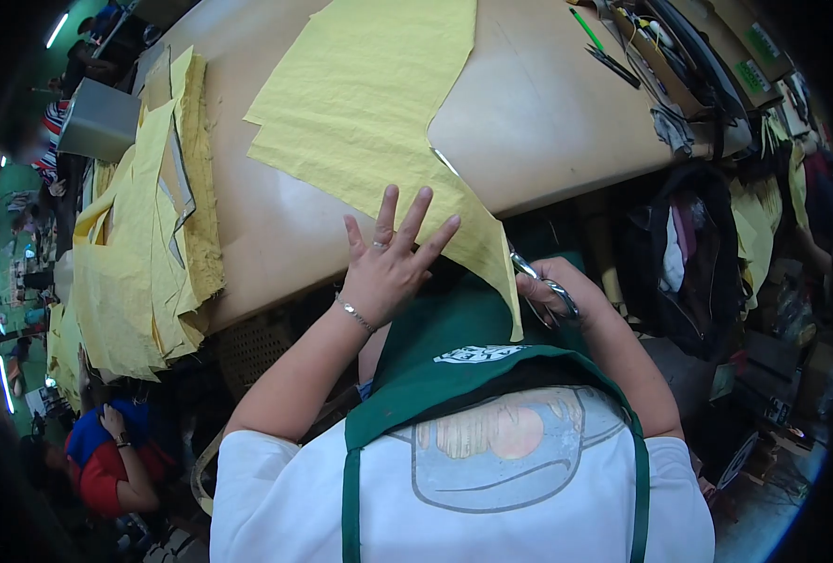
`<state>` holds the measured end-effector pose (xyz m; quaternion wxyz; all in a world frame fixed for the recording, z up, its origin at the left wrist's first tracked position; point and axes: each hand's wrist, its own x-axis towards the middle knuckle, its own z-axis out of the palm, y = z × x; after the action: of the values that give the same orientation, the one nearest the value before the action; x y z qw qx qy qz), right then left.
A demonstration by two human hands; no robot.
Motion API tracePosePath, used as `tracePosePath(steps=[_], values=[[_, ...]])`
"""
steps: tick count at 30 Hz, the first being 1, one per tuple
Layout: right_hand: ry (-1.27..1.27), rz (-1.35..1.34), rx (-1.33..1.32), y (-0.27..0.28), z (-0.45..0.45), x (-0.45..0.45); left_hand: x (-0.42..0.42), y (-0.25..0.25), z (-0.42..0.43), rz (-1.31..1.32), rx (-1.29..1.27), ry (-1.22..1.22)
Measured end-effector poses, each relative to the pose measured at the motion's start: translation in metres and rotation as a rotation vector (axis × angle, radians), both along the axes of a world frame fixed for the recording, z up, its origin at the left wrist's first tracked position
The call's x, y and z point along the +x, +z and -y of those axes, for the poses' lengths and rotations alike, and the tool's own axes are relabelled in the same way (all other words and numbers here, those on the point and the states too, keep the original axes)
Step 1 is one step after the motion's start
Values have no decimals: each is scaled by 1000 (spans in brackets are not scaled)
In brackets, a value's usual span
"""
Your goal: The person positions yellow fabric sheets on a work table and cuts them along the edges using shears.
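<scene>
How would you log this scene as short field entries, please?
Left grip: spread over yellow fabric
Right grip: holding metal scissors
Scissors: at the fabric's right edge
Fabric: partly on the table, one pointed corner overhanging its near edge
Left side: pile of yellow pieces
Upper right: green pen
Worn: green apron

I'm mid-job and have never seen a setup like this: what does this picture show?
There is no machine here, just a person's two bare hands, seen from one head-worn camera looking forward and down. The left hand spreads its fingers over a large yellow cloth, which lies on the table and hangs past its near edge. The right hand holds metal scissors at that cloth's edge. More yellow pieces are piled at the left; a slim green item lies farther back.
</scene>
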<state>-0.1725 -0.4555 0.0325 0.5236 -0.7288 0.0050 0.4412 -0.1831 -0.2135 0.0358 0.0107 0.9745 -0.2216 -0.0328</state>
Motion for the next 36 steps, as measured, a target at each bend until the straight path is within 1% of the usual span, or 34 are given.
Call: tracePosePath(steps=[3, 7, 10, 13, 16, 22, 29, 36], values=[[-3, -13, 20, 2, 1, 1, 14, -11, 3, 204, 131, -76], [-13, -31, 29, 3, 5, 0, 31, -4, 11, 38, 11, -183], [-6, -33, 43, 1, 9, 0, 30, -11, 14, -52, -138, -149], [22, -27, 84, -5, 14, 0, 24, -13, 17, 1, -145, -123], [52, -35, 119, -7, 17, 3, 19, -18, 17, 24, -227, -77], [113, -22, 153, -10, 19, 8, 15, -17, 19, 30, -232, -69], [136, -27, 180, -5, 15, 13, 8, -10, 26, -51, -250, -82], [140, 38, 108, -5, 12, 15, 1, -7, 31, -94, -273, -88]])
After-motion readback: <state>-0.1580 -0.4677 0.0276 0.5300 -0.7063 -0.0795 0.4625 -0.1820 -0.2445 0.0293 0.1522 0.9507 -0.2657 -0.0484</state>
